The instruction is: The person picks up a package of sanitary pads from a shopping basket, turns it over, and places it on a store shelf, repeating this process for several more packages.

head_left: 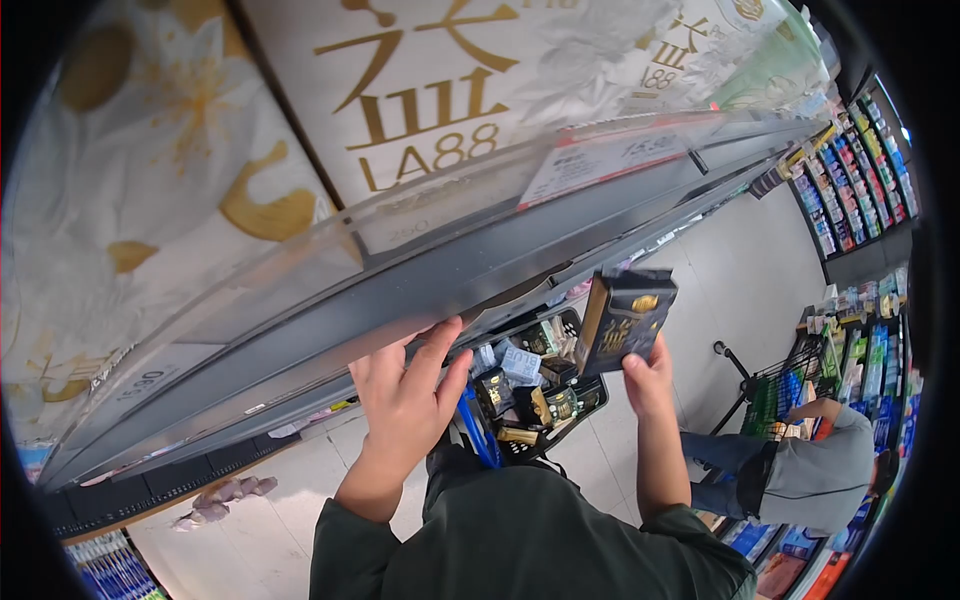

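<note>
In my right hand (650, 378) is a black box (628, 318) with gold characters and a gold side, gripped near its lower end and held up beside the shelf. My left hand (408, 398) has its fingers apart at the lower edge of the grey shelf (440, 290). Its fingertips seem to touch that edge, and nothing shows in the hand. Below and between my hands is a black shopping basket (585, 412) with a blue handle (478, 425). Several dark boxes and a light blue pack (521, 366) lie in it.
Large white packages (420, 90) with gold print fill the shelf close above, behind a clear strip with a price tag (600, 160). At the right a person (815, 480) in a grey shirt stands by a shopping cart (790, 390). Stocked shelves (850, 180) stand beyond.
</note>
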The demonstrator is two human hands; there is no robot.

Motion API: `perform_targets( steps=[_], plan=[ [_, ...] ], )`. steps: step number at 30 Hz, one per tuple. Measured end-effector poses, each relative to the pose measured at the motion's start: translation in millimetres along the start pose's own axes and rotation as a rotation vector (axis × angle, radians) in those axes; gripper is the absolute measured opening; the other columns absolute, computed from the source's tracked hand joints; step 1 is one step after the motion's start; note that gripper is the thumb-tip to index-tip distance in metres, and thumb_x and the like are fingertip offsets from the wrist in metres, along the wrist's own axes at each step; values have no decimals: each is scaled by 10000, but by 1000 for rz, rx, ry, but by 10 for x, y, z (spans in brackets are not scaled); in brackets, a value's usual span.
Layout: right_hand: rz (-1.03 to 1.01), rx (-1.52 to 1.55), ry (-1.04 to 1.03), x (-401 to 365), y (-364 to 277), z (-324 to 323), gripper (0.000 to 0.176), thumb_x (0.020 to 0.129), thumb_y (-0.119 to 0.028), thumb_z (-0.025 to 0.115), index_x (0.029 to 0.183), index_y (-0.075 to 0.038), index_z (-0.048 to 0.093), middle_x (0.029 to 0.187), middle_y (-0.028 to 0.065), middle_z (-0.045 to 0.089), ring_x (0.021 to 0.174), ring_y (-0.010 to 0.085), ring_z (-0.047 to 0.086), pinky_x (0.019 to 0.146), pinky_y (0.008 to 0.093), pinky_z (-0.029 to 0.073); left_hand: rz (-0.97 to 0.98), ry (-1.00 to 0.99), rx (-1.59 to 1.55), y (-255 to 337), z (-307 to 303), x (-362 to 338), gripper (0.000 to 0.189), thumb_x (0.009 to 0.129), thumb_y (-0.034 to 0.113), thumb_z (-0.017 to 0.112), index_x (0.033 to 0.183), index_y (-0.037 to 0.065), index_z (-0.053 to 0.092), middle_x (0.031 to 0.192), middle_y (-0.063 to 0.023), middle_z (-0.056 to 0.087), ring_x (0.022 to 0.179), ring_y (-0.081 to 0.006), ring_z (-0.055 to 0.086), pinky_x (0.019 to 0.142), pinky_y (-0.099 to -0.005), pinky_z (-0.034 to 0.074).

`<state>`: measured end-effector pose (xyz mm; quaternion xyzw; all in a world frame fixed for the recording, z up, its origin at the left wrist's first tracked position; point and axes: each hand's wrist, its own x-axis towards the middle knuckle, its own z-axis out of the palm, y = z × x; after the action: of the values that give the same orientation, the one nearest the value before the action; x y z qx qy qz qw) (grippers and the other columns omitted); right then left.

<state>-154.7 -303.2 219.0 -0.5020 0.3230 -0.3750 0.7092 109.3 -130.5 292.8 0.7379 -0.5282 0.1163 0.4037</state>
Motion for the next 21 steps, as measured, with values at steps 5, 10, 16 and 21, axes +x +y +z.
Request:
perform_targets(
  steps=[5,10,16,21],
  plan=[
    [-155,-166,-18,408,-502,86,745,771,-333,783,1335,9,438,1202,67,585,1127,154,546,989,299,408,12,32,-11,-5,31,10,305,692,108,757,991,70,707,1094,-63,584,1011,-278,513,872,-393,390],
    [-274,-388,-132,867,-872,218,623,839,-334,694,1325,-22,460,1087,63,610,982,129,592,848,261,487,-8,40,-7,49,34,20,277,687,92,751,958,60,706,1091,-68,590,1048,-291,517,905,-411,399],
    [35,-189,-195,1135,-1017,470,473,923,-273,609,1300,-25,466,995,85,604,718,127,637,589,221,532,-19,56,-3,91,25,37,322,685,91,752,1000,59,690,1115,-82,588,1109,-322,506,955,-431,387],
    [30,-244,-125,1148,-1088,490,501,939,-260,600,1334,-6,425,1023,96,600,711,144,646,668,260,570,-44,126,-14,268,84,94,389,704,101,744,1075,30,650,1191,-136,556,1167,-345,485,997,-446,364]
  ],
)
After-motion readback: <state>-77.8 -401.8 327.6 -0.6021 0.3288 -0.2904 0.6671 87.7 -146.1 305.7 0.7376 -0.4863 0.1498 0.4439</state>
